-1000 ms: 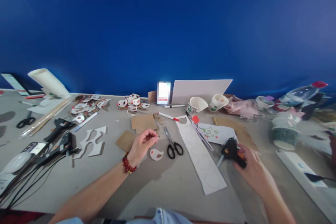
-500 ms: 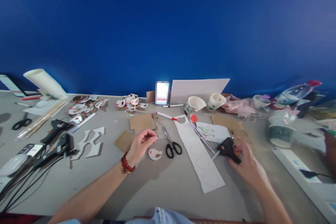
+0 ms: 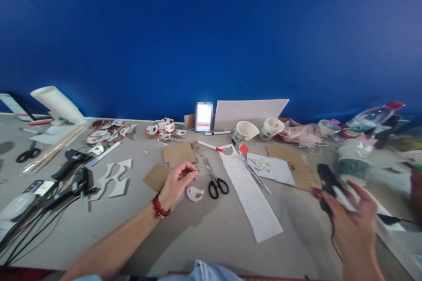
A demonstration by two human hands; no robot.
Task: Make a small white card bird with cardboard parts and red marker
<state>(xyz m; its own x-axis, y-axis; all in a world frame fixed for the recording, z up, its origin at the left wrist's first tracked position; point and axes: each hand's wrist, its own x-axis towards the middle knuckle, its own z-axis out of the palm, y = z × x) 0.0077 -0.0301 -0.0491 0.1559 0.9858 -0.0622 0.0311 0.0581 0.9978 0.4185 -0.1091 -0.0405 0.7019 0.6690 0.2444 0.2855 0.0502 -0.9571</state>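
My left hand [image 3: 178, 181] rests on the grey table [image 3: 214, 237] with its fingertips pinched on a small brown sliver that I cannot name. A white bird-shaped paper cutout [image 3: 195, 193] lies just right of that hand. Black-handled scissors [image 3: 216, 181] lie beside the cutout. My right hand [image 3: 354, 221], blurred by motion, is lifted off the table at the lower right and grips a black hot glue gun [image 3: 329, 184], whose cord hangs down from it. A long white paper strip [image 3: 253, 202] lies between the two hands.
Two more glue guns [image 3: 74, 171] with cables lie at the left, near white letter cutouts [image 3: 114, 178]. Cardboard pieces [image 3: 178, 154], markers, paper cups [image 3: 245, 131], a pile of bird cutouts [image 3: 108, 134] and a water bottle [image 3: 372, 118] crowd the back. A white power strip [image 3: 389, 224] lies at the right.
My right hand has lifted the glue gun off the table and swung it right and toward me. My left hand has stayed put, still pinched.
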